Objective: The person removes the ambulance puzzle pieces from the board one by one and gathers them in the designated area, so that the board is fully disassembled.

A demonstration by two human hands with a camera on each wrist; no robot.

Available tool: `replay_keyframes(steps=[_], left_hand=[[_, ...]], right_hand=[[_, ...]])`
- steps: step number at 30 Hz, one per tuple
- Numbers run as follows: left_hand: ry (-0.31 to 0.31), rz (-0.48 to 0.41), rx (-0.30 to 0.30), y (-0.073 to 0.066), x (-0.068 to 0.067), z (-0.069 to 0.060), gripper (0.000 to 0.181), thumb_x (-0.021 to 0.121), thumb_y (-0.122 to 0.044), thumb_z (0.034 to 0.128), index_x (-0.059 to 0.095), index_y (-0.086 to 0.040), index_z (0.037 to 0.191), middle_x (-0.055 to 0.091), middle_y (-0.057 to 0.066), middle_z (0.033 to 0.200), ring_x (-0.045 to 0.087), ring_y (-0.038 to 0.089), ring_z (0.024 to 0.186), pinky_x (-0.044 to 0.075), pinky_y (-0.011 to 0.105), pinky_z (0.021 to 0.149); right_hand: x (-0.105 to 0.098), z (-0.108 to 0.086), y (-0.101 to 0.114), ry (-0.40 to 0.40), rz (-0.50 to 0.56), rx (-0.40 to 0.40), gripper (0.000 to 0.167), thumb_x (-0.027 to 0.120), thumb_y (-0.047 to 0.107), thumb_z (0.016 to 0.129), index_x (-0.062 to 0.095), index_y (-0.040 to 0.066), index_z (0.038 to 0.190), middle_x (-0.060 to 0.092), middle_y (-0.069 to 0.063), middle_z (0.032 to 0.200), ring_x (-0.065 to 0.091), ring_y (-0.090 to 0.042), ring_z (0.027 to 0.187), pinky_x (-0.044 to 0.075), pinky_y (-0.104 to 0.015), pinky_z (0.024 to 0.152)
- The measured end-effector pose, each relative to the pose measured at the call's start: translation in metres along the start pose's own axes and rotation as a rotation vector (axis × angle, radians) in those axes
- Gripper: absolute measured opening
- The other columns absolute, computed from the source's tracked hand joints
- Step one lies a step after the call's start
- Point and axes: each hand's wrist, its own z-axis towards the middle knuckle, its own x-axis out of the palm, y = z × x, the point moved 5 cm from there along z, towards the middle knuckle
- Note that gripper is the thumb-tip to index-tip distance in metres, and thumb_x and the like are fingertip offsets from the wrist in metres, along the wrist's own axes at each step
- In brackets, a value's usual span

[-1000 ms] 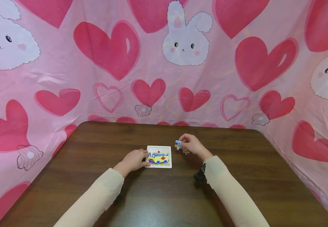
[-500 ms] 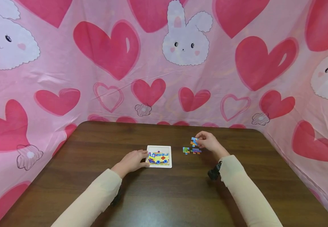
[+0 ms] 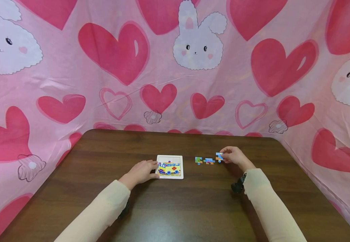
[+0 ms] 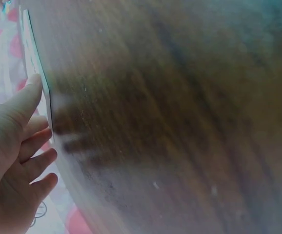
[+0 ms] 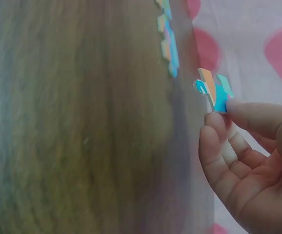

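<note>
Head view: the right hand (image 3: 235, 156) is pinching a blue-orange piece (image 3: 218, 156) in its grip, just right of a pink-marked piece (image 3: 209, 161) and a green piece (image 3: 198, 160) lying on the counter (image 3: 175, 208). The left hand (image 3: 140, 172), its grip released, is touching the left edge of the tray (image 3: 182, 168), which is lying left of the pieces.

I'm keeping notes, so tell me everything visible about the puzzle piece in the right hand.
The puzzle piece is thin, printed mostly blue and orange, with a rounded knob and a pale cut edge resembling card or wood. The right hand pinches it by one side, apparently just above the table, to the right of two other pieces.
</note>
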Motion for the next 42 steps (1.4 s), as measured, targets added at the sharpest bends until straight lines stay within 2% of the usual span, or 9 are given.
replay_keyframes(steps=[6,11,16,23,31,42], left_hand=[[-0.007,0.016,0.02,0.0,0.001,0.001,0.044,0.068,-0.035,0.0814,0.064,-0.006,0.115,0.053,0.012,0.127,0.046,0.032,0.119,0.035,0.047,0.096],[-0.013,0.019,0.036,-0.002,0.0,0.001,0.042,0.069,-0.034,0.0813,0.065,-0.006,0.112,0.054,0.014,0.126,0.047,0.034,0.118,0.036,0.048,0.095],[-0.003,0.02,0.022,-0.002,0.0,0.0,0.044,0.069,-0.034,0.0813,0.064,-0.006,0.114,0.054,0.013,0.126,0.046,0.033,0.118,0.036,0.047,0.095],[-0.004,0.013,0.024,-0.002,-0.001,0.0,0.044,0.069,-0.034,0.0815,0.064,-0.005,0.114,0.054,0.013,0.126,0.046,0.033,0.118,0.036,0.047,0.095],[-0.014,0.012,0.035,-0.003,-0.001,0.0,0.044,0.069,-0.034,0.0814,0.064,-0.004,0.114,0.054,0.014,0.126,0.046,0.034,0.118,0.036,0.047,0.095],[-0.015,0.007,0.029,-0.002,-0.001,0.0,0.043,0.069,-0.034,0.0813,0.064,-0.005,0.113,0.054,0.014,0.126,0.046,0.034,0.118,0.036,0.047,0.095]], right_hand=[[-0.003,-0.002,-0.014,-0.001,-0.019,0.045,0.018,0.055,-0.001,0.09,0.057,-0.011,0.104,0.058,-0.012,0.084,0.056,-0.018,0.068,0.052,-0.03,0.066],[-0.001,-0.003,-0.016,-0.008,-0.045,0.051,0.018,0.057,-0.002,0.088,0.058,-0.014,0.102,0.058,-0.008,0.076,0.055,-0.015,0.06,0.051,-0.027,0.059],[0.0,0.0,-0.017,-0.012,-0.067,0.066,0.018,0.057,-0.002,0.088,0.06,-0.014,0.101,0.058,-0.009,0.074,0.053,-0.014,0.059,0.051,-0.027,0.058],[-0.001,0.007,-0.021,0.038,-0.083,0.012,0.012,0.063,0.002,0.085,0.065,-0.007,0.093,0.058,-0.01,0.072,0.053,-0.016,0.057,0.05,-0.028,0.056],[0.003,0.002,-0.014,-0.016,-0.131,0.085,0.016,0.057,-0.003,0.088,0.062,-0.012,0.1,0.059,-0.008,0.075,0.052,-0.014,0.059,0.05,-0.026,0.057],[0.002,0.002,-0.015,-0.011,-0.133,0.071,0.017,0.057,-0.003,0.088,0.06,-0.012,0.102,0.059,-0.01,0.079,0.052,-0.016,0.063,0.05,-0.027,0.059]])
